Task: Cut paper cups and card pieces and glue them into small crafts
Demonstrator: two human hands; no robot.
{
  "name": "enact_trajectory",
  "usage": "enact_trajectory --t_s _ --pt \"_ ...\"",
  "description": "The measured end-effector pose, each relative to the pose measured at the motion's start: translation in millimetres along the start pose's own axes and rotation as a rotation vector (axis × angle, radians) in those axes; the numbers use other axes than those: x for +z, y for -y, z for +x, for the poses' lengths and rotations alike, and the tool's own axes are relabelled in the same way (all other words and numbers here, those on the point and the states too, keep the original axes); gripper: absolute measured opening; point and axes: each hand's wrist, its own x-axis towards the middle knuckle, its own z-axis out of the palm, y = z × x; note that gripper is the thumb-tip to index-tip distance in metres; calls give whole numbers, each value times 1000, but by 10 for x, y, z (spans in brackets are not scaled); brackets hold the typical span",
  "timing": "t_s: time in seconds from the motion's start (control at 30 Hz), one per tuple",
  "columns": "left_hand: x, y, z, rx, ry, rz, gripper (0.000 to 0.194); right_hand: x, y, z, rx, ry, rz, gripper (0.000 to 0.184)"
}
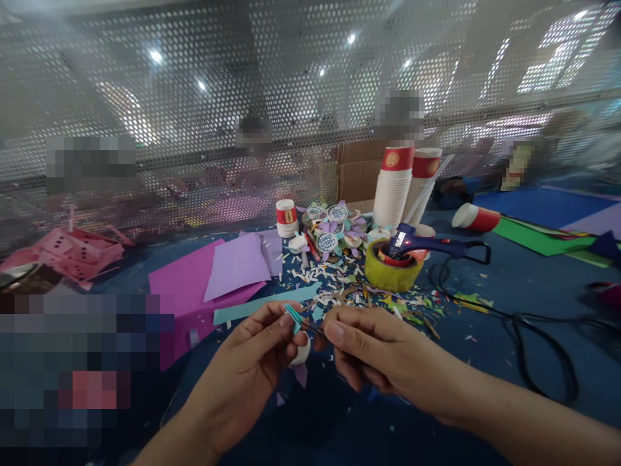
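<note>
My left hand (264,353) pinches a small folded piece of teal paper (294,317) between thumb and fingertips. My right hand (369,343) is closed around a pair of scissors, whose thin dark blades (310,325) reach toward the teal paper; the handles are hidden in my fingers. Just below my left fingertips, a white paper-cup piece (301,353) with a purple paper point shows partly. A long light-blue paper strip (264,305) lies on the table behind my left hand.
Behind my hands lie paper scraps (334,281) and a pile of paper-cup turtles (334,226). A blue glue gun (431,244) rests on yellow tape (388,275), its black cord (519,343) trailing right. Stacked cups (391,191) stand behind; purple sheets (237,265) lie left.
</note>
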Motion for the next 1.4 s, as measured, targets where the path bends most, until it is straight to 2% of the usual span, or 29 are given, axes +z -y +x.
enact_trajectory --t_s 0.23,0.8,0.93,1.13,1.4 --pt "-8 -2 14 34 -5 51 17 -1 -5 7 11 3 -33 42" --pt "-14 12 19 35 13 70 20 -5 0 15 -3 10 -27 35" --pt "-17 42 9 105 22 159 16 -6 4 22 -3 6 -34 37" --pt "-29 90 -20 210 3 408 11 -2 -20 9 4 -1 -30 41" --pt "-56 148 -33 245 -1 545 13 14 -46 22 17 -12 -43 38"
